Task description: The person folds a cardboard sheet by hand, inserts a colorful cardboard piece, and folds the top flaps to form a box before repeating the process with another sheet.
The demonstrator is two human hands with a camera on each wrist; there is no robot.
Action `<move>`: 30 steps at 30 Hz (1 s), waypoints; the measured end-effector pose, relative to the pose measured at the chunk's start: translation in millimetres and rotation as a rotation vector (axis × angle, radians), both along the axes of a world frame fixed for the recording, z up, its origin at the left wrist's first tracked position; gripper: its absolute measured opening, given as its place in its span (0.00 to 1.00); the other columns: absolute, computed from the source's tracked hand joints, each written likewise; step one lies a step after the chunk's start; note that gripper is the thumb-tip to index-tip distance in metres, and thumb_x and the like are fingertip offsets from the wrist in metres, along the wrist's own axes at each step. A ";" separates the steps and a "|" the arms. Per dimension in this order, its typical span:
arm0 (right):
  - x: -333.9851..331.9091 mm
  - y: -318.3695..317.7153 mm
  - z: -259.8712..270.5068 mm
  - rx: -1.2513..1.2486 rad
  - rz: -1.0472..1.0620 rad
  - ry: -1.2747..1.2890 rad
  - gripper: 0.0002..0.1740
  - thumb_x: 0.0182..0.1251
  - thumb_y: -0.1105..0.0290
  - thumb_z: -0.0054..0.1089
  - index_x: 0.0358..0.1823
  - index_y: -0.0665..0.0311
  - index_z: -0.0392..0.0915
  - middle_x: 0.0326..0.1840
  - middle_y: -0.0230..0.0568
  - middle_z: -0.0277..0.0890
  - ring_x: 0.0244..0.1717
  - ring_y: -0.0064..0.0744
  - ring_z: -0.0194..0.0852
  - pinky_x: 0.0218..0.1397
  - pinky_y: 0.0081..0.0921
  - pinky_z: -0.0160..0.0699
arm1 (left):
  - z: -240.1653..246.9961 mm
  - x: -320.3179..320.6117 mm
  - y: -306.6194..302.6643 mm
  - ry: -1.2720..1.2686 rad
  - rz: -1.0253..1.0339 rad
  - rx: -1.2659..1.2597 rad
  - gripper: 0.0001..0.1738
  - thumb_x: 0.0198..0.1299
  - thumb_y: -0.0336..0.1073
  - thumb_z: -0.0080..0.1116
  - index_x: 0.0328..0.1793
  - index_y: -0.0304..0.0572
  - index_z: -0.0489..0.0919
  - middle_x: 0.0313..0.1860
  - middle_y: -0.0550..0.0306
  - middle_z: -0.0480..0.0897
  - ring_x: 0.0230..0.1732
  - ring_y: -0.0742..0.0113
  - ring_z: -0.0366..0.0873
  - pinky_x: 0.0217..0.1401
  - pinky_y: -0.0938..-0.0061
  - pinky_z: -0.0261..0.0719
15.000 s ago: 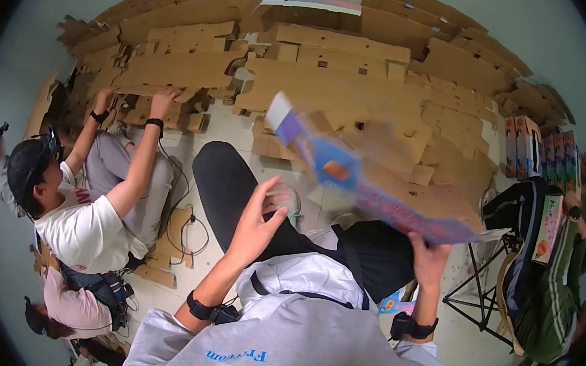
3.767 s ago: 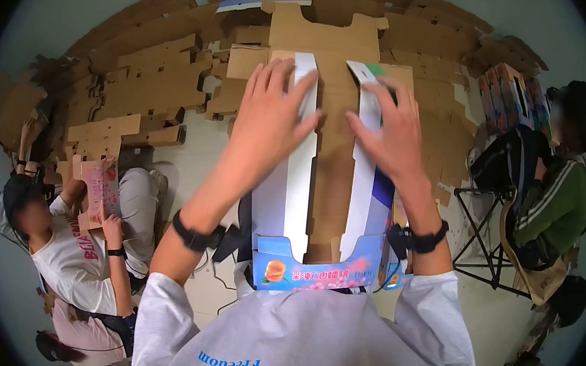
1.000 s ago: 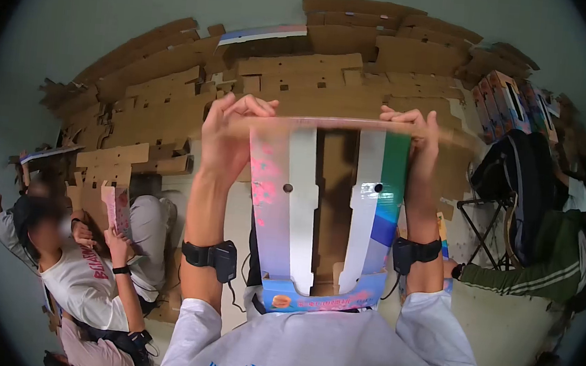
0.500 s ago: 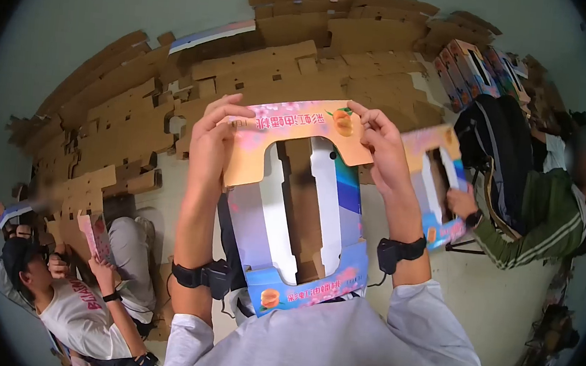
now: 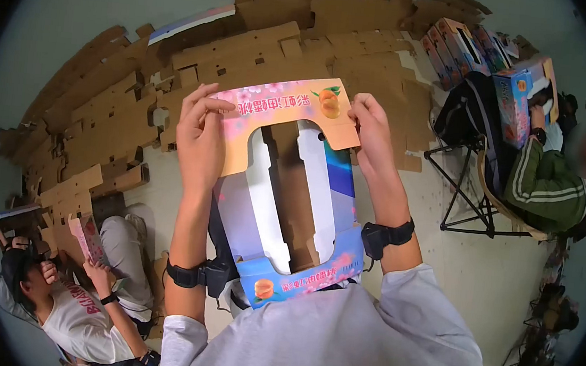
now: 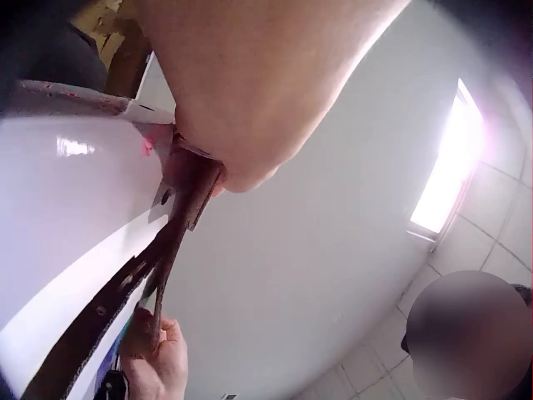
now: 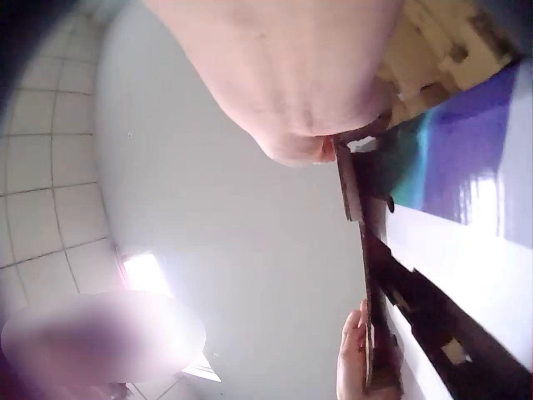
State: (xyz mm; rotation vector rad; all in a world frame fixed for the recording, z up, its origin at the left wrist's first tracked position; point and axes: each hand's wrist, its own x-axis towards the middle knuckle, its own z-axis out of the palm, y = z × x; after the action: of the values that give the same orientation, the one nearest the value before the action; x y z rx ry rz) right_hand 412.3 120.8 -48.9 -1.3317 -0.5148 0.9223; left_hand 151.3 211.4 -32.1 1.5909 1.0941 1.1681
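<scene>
A printed cardboard fruit box [image 5: 234,223] lies lengthwise over the lap, its long white flaps folded inward on both sides of a brown slot. At its far end stands an orange and pink end panel [image 5: 272,101] with a wide cutout and a peach picture. My left hand [image 5: 201,136] grips this panel at its left corner, fingers bent over the top edge. On the opposite corner, my right hand [image 5: 375,131] pinches the panel beneath the peach picture. The near blue end [image 5: 309,282] rests against the shirt. In both wrist views the holding fingertips are mostly hidden.
Flattened cardboard sheets [image 5: 234,59] cover the floor ahead. On the left a seated person [image 5: 80,304] holds a pink box [image 5: 89,238]. To the right, a person in a green sleeve [image 5: 551,181] handles another box [image 5: 512,104] near a folding stool [image 5: 456,190]. Finished-looking boxes [image 5: 458,47] stand behind.
The side flaps have been folded in. Over the last second the far end panel has tilted to show its printed face, both hands holding its corners; the view has turned right.
</scene>
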 end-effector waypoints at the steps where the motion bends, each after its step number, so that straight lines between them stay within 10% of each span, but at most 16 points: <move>1: 1.7 0.3 -1.3 -0.014 0.006 -0.036 0.09 0.72 0.79 0.54 0.34 0.57 0.68 0.34 0.24 0.69 0.34 0.14 0.63 0.37 0.17 0.64 | -0.4 -0.1 -0.3 -0.006 0.005 0.006 0.17 0.73 0.21 0.46 0.43 0.36 0.88 0.71 0.49 0.79 0.80 0.52 0.71 0.63 0.70 0.77; 10: 2.0 13.3 -12.4 0.047 -0.114 -0.051 0.17 0.70 0.77 0.60 0.27 0.55 0.63 0.26 0.21 0.61 0.28 0.11 0.55 0.29 0.21 0.58 | -14.0 1.6 -8.0 0.067 0.083 0.233 0.16 0.72 0.17 0.44 0.39 0.33 0.85 0.69 0.45 0.82 0.84 0.43 0.68 0.76 0.59 0.73; 18: 3.4 9.0 8.3 0.054 -0.094 0.163 0.19 0.70 0.78 0.60 0.25 0.54 0.60 0.24 0.22 0.62 0.23 0.12 0.54 0.25 0.22 0.57 | -2.5 6.5 -10.2 0.209 0.084 0.218 0.18 0.73 0.17 0.41 0.49 0.36 0.84 0.74 0.47 0.77 0.75 0.56 0.74 0.75 0.64 0.72; 30: -0.5 14.0 -36.3 -0.049 -0.177 -0.313 0.16 0.76 0.70 0.58 0.29 0.60 0.64 0.27 0.28 0.64 0.29 0.18 0.58 0.34 0.26 0.63 | -10.0 6.0 -9.0 0.296 0.052 0.291 0.16 0.71 0.17 0.45 0.51 0.37 0.84 0.74 0.46 0.75 0.76 0.47 0.71 0.71 0.62 0.77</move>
State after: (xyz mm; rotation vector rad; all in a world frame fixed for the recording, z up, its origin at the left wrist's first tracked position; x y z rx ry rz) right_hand 411.7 134.8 -85.1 -1.5500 -0.6049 0.5862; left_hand 157.3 202.4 -42.1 2.0208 1.1984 1.1929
